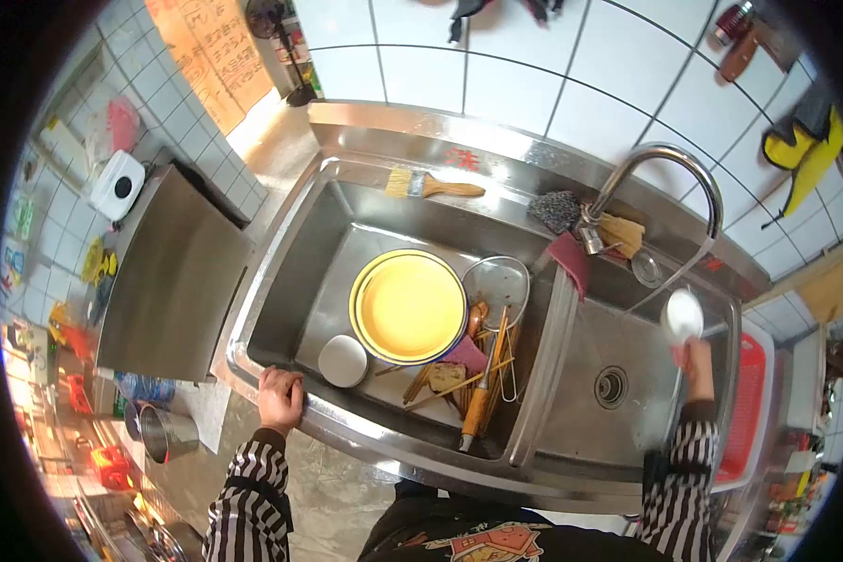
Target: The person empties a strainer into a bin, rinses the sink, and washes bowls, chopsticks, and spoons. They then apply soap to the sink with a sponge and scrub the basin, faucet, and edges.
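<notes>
My right hand (pixel 696 365) grips a small white bowl (pixel 683 313) over the right basin, close to the thin stream of water from the faucet (pixel 670 148). At the front left corner, my left hand (pixel 281 401) rests with its fingers curled over the rim of the sink (pixel 365 429). In the left basin are stacked yellow bowls (pixel 410 305) and another small white bowl (pixel 344 362). Beside them lie a wire-handled strainer (pixel 496 286), several chopsticks, a yellowish sponge (pixel 447 377), a pink cloth (pixel 468 355) and a wooden-handled tool (pixel 479 409).
A wooden-handled brush (pixel 435 184), a dark scouring pad (pixel 554 212) and a tan sponge (pixel 620 234) sit on the back ledge. A dark red cloth (pixel 569 263) hangs over the divider. A red basket (pixel 751 403) stands right of the sink.
</notes>
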Demonstrator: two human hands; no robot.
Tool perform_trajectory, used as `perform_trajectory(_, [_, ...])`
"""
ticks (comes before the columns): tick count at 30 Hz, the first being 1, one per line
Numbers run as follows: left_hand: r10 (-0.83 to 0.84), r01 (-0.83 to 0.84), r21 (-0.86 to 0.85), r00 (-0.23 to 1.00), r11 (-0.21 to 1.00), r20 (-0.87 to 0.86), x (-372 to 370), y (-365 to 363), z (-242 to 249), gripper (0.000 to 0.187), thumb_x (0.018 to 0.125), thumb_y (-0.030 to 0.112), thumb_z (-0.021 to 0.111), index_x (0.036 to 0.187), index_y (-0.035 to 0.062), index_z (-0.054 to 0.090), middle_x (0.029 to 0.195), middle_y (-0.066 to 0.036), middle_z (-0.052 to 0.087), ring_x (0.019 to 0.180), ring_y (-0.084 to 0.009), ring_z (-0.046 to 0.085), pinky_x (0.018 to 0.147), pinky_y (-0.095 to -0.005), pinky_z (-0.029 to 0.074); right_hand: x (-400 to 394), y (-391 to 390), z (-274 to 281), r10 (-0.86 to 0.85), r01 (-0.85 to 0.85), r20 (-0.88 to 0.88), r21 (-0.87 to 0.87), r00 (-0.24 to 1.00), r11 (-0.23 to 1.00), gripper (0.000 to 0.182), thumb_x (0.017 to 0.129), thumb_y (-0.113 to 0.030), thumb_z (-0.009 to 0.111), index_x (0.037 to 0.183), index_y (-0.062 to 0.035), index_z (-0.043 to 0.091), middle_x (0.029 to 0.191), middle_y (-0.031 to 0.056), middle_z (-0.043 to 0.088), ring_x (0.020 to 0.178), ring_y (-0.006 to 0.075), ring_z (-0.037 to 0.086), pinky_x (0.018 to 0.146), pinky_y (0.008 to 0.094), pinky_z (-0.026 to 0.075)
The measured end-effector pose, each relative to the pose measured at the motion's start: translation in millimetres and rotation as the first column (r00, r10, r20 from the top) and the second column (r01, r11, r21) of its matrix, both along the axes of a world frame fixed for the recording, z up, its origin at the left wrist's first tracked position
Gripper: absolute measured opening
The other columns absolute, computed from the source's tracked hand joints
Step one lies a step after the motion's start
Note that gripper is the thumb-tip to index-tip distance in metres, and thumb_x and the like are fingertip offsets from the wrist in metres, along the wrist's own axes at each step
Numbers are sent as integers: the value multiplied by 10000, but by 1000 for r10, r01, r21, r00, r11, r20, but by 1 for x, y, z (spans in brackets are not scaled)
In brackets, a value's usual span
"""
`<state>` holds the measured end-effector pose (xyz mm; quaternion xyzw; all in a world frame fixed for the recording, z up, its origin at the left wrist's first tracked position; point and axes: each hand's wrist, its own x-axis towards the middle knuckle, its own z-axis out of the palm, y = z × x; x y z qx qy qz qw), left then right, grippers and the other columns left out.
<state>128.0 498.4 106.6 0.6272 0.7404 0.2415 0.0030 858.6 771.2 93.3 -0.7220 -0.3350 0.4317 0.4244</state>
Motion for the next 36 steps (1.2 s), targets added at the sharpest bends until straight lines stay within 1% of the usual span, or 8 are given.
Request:
perform_trajectory(5, [7, -8, 37, 1000, 999, 26, -2, -1, -3, 109, 710, 83, 530, 751, 32, 617, 723, -112, 603, 750, -271, 570, 859, -422, 393, -120, -81, 96, 382, -342, -11, -468, 924, 815, 255, 712, -72, 436, 896, 91, 504, 623, 163, 578, 454, 251, 577, 359, 322, 460])
perform_trajectory(14, [54, -56, 21, 996, 998, 64, 4, -4, 7, 243, 716, 91, 535, 945, 14, 563, 744, -112, 596, 768, -285, 551, 834, -392, 395, -380, -107, 55, 749, -941, -575, -145, 331, 304, 277, 810, -83, 436, 1036, 74, 471, 773, 168, 601, 590, 211, 611, 491, 302, 519])
perform_trajectory(22, [90, -99, 48, 982, 994, 165, 0, -4, 1, 419, 719, 112, 546, 1117, 3, 473, 1009, -183, 540, 940, -347, 490, 846, -414, 377, -568, -140, -74, 509, -921, -778, -231, 369, 314, 274, 824, -118, 495, 997, 90, 450, 784, 242, 587, 613, 278, 616, 519, 330, 527])
perform_trajectory(27, [8, -10, 19, 995, 1000, 98, -3, -5, -6, 378, 705, 88, 523, 1072, 0, 496, 976, -176, 543, 920, -349, 489, 849, -423, 362, -582, -143, -112, 799, -949, -564, 80, 209, 305, 231, 790, -164, 511, 882, 37, 578, 752, 150, 594, 645, 240, 597, 550, 347, 516])
perform_trajectory(28, [1, -3, 20, 993, 1000, 118, -1, -4, -3, 374, 700, 80, 519, 1065, 1, 499, 965, -176, 542, 910, -350, 488, 845, -425, 361, -605, -145, -103, 718, -869, -494, -341, 490, 358, 186, 782, -133, 510, 851, 27, 573, 726, 140, 582, 612, 238, 586, 516, 348, 509])
perform_trajectory(31, [13, -14, 12, 994, 1000, 105, 1, -5, 3, 315, 724, 62, 505, 1033, 2, 523, 955, -170, 555, 914, -344, 497, 833, -405, 373, -587, -148, -88, 604, -893, -669, -232, 434, 385, 150, 775, -72, 517, 871, 37, 555, 753, 136, 582, 588, 233, 580, 503, 327, 506])
perform_trajectory(33, [32, -33, 2, 994, 999, 109, 1, -4, 1, 309, 721, 61, 505, 1024, 7, 528, 952, -167, 555, 908, -345, 496, 827, -406, 375, -557, -134, -83, 586, -970, -800, 22, 129, 243, 199, 783, -59, 535, 953, 43, 550, 808, 130, 594, 612, 220, 591, 535, 312, 514])
perform_trajectory(36, [5, -7, 23, 995, 1000, 95, -1, -4, -2, 303, 704, 54, 510, 1003, 6, 530, 921, -160, 557, 888, -345, 490, 825, -414, 369, -488, -109, 33, 860, -945, -431, 45, 274, 324, 239, 834, -97, 541, 1053, -6, 563, 861, 105, 633, 688, 153, 619, 571, 266, 509])
